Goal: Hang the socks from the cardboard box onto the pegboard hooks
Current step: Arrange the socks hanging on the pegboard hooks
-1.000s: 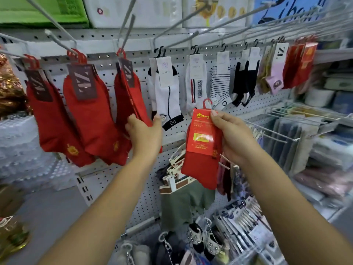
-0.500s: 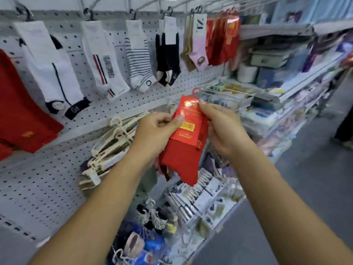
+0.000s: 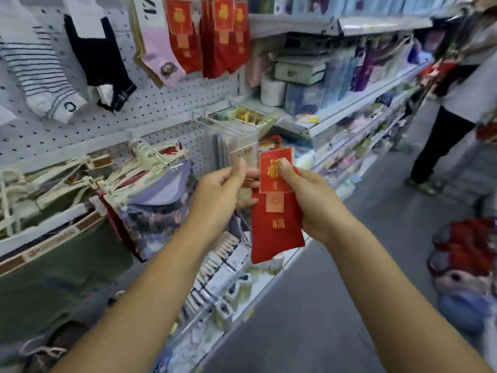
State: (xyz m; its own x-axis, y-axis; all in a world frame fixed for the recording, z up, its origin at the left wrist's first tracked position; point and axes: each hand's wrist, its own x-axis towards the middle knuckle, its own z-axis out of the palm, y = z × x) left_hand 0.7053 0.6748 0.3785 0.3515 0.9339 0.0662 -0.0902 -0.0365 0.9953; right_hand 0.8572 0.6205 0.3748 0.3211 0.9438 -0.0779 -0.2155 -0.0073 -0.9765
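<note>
I hold a pair of red socks (image 3: 274,232) with a red and gold card label and a small red hanger loop, in front of the shelving. My right hand (image 3: 309,200) grips the pair, thumb pressed on the label. My left hand (image 3: 223,192) pinches the left edge of the label from behind. On the white pegboard (image 3: 161,103) above hang matching red socks (image 3: 212,36), pink, black and striped socks. The cardboard box is out of sight.
Below the pegboard hang garments on cream hangers (image 3: 80,179) and wire hooks (image 3: 215,117) stick out toward me. Shelves of packaged goods (image 3: 336,76) run to the right. A person (image 3: 457,103) stands in the grey aisle. A pile of red and blue items (image 3: 468,265) lies at right.
My view has swung right along the shelving. Both hands kept the red socks; the label's gold front now faces me instead of the barcode side, and my right thumb sits on it.
</note>
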